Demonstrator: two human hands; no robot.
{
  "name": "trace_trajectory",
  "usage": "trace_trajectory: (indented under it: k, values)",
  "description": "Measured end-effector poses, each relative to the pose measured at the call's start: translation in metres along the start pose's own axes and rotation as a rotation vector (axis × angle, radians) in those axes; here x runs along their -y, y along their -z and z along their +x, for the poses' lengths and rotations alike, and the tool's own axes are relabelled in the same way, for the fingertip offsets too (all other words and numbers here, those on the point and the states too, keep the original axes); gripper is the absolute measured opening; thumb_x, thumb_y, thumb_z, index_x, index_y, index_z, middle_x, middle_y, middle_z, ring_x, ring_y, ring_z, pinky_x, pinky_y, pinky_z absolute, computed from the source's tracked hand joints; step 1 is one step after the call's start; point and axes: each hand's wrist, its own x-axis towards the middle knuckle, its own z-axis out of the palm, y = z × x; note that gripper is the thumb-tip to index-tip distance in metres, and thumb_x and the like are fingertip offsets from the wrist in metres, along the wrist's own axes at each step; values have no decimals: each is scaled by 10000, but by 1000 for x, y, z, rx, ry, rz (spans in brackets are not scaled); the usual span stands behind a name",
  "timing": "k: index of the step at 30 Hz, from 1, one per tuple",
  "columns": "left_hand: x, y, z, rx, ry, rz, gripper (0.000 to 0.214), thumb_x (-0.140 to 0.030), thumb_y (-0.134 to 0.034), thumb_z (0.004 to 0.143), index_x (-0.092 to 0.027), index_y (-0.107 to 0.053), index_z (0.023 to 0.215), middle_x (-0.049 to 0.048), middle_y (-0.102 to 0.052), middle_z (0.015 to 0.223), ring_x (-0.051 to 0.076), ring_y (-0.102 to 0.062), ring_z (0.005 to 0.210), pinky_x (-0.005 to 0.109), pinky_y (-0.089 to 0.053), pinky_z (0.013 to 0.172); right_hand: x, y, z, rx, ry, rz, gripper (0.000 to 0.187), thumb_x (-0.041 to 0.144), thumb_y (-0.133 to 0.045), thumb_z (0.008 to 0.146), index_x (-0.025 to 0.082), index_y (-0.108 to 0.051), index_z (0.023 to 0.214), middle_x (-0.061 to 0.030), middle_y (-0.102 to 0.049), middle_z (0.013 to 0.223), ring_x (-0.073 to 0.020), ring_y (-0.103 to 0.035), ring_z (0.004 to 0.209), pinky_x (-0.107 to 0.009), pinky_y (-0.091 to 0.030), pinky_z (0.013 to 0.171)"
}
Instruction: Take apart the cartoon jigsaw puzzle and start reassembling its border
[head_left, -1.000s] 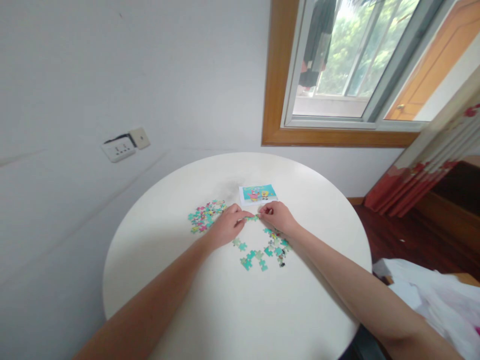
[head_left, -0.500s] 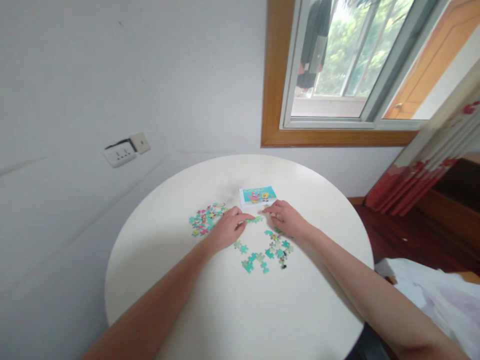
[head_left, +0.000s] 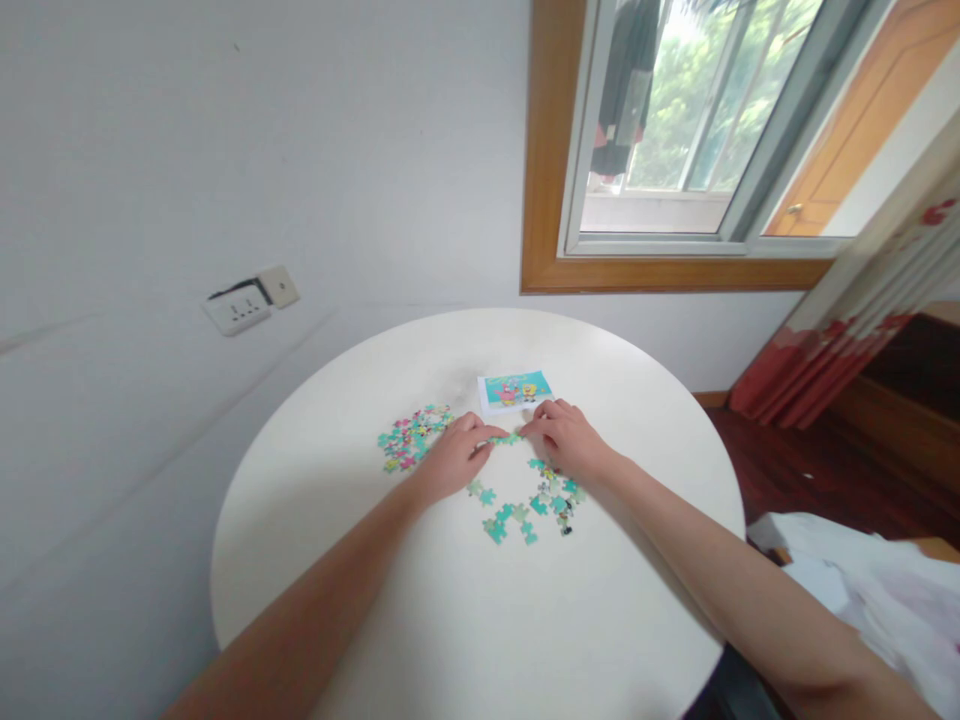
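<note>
A short strip of joined green jigsaw puzzle pieces (head_left: 510,438) lies flat on the white round table (head_left: 315,560). My left hand (head_left: 459,452) rests at its left end, index finger and thumb closed on the edge of the strip. At the right end, the fingertips of my right hand (head_left: 564,436) are pinched together against the strip; any small piece between them is hidden. Just behind the hands lies a reference picture card (head_left: 517,391) with a pink and a yellow cartoon figure on teal.
Left of my left hand is a pile of mixed puzzle pieces (head_left: 409,440). Loose green pieces (head_left: 496,525) lie nearer me, and more pieces (head_left: 555,495) sit below my right hand, partly covered by it. A wall socket (head_left: 238,308) and window (head_left: 675,130) are beyond the table.
My right hand has moved slightly left and down, bringing its fingertips to the strip's right end. My left hand stays in place on the strip.
</note>
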Motion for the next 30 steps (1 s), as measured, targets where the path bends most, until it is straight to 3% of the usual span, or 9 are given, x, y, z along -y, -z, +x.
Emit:
trace_trajectory:
  k: [6, 11, 17, 22, 30]
  values:
    - [1, 0, 0, -6, -3, -3, 316, -181, -482, 891, -243, -658, 1146, 50, -508, 932, 185, -513, 910, 294, -427, 836, -4, 1, 1, 6, 9, 25, 457, 24, -486, 780, 298, -685, 1086, -65, -572, 1077, -223, -480, 1005, -354, -376, 849]
    - [-2, 2, 0, 4, 4, -3, 315, -184, -485, 892, -241, -657, 1150, 51, -509, 930, 182, -511, 898, 292, -427, 824, -21, 12, 1, -119, -10, 230, 380, 30, -457, 791, 189, -688, 1047, -86, -603, 1011, -185, -536, 950, -320, -408, 869]
    - [-2, 1, 0, -3, -3, 18, 307, -184, -491, 891, -244, -660, 1139, 47, -511, 921, 181, -516, 901, 293, -423, 831, -49, 28, -11, 156, -172, 476, 228, 175, -517, 801, 165, -693, 944, -28, -669, 833, -133, -569, 718, -250, -438, 700]
    - [0, -1, 0, -14, -15, 10, 305, -180, -490, 891, -245, -659, 1137, 47, -514, 926, 179, -522, 900, 293, -421, 832, -58, 34, -16, 169, -195, 440, 223, 195, -521, 760, 173, -705, 884, -31, -685, 840, -142, -575, 739, -259, -436, 713]
    - [-1, 0, 0, -20, -20, -6, 301, -171, -492, 886, -234, -667, 1123, 47, -500, 905, 176, -519, 877, 292, -420, 820, -54, 33, -16, 308, -200, 440, 276, 143, -534, 674, 143, -720, 878, -35, -683, 743, -152, -595, 684, -242, -440, 645]
